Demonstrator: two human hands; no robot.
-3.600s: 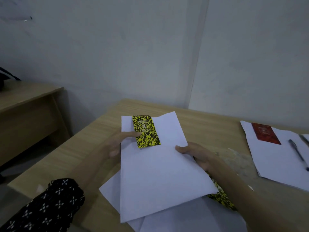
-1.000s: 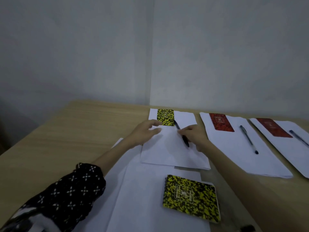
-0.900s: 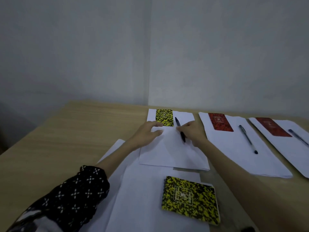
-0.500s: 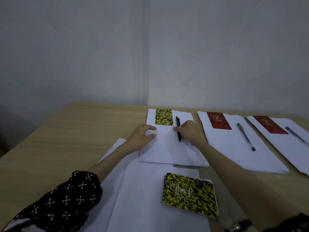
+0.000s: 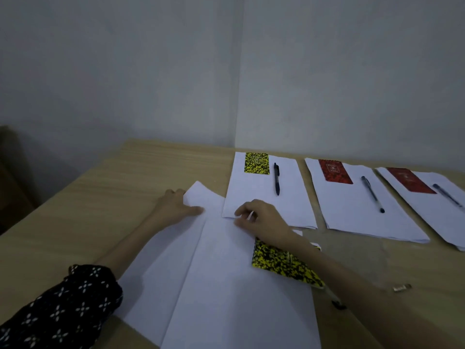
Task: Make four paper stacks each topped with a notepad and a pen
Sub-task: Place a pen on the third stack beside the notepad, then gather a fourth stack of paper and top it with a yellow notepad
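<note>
Three paper stacks lie along the table's far side. The left stack (image 5: pixel 266 197) carries a yellow notepad (image 5: pixel 257 163) and a black pen (image 5: pixel 276 178). The middle stack (image 5: pixel 357 210) and the right stack (image 5: pixel 432 210) each carry a red notepad (image 5: pixel 334 171) (image 5: pixel 409 179) and a pen (image 5: pixel 372 193) (image 5: pixel 446 193). Loose white sheets (image 5: pixel 226 285) lie fanned near me. My left hand (image 5: pixel 176 207) grips their far left corner, thumb on top. My right hand (image 5: pixel 259 217) pinches their far edge. A second yellow notepad (image 5: pixel 281 265) lies partly under my right forearm, beside a pen (image 5: pixel 333 297).
A small metal clip-like piece (image 5: pixel 401 287) lies on the wooden table (image 5: pixel 88 210) at the right. Grey walls meet in a corner just behind the table. The table's left edge drops off to a dark floor.
Both hands have left the yellow-notepad stack and its black pen and pulled back toward me onto the loose sheets. The pen now lies straight beside the notepad.
</note>
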